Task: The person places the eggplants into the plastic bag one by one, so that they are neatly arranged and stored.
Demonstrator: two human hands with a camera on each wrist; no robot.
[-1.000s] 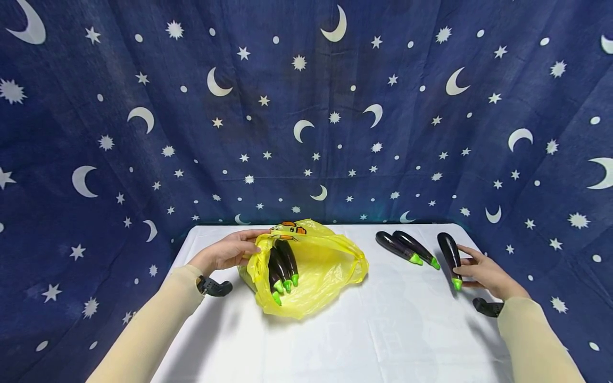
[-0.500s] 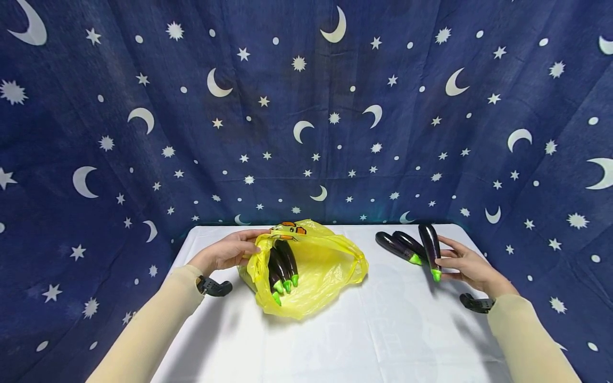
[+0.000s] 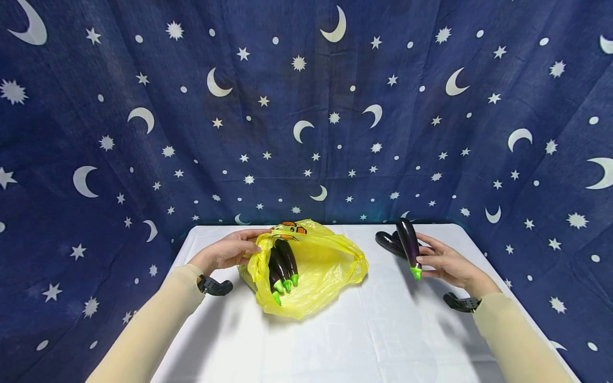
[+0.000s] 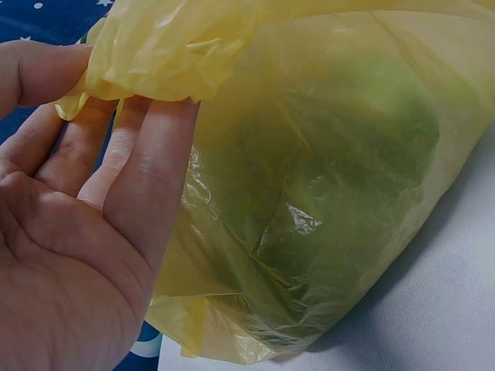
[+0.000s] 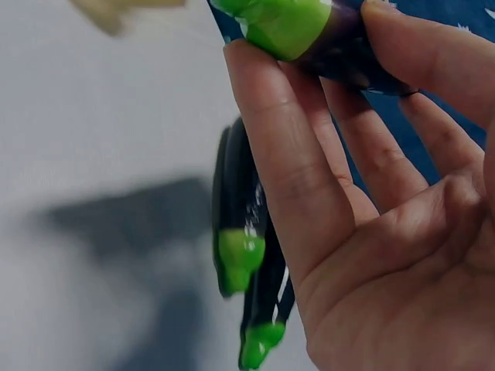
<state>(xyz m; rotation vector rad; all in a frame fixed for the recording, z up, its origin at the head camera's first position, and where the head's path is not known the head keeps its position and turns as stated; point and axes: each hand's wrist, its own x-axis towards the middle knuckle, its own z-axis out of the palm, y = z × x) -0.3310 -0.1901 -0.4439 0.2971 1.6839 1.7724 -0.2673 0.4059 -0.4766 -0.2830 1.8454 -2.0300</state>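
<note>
My left hand [image 3: 229,252] pinches the rim of a yellow plastic bag [image 3: 330,266] between thumb and fingers, and its mouth gapes toward me. Inside, several dark eggplants [image 3: 286,259] with green stem ends lie against the left wall. In the left wrist view they show only as a dark shape through the film. My right hand [image 3: 452,263] grips another eggplant [image 3: 408,242] above the table, green end pointing down toward me. Behind it, two more eggplants lie on the cloth; one eggplant [image 3: 389,243] is partly covered, and the right wrist view shows both green ends [image 5: 241,259].
A white cloth covers the table [image 3: 335,346]. Dark blue fabric [image 3: 306,133] with moons and stars hangs behind and at both sides of it. Each wrist wears a black band [image 3: 462,303].
My right hand has carried its eggplant leftward from the table's right side, now overlapping the two lying eggplants in the head view. My left hand and the bag have stayed put.
</note>
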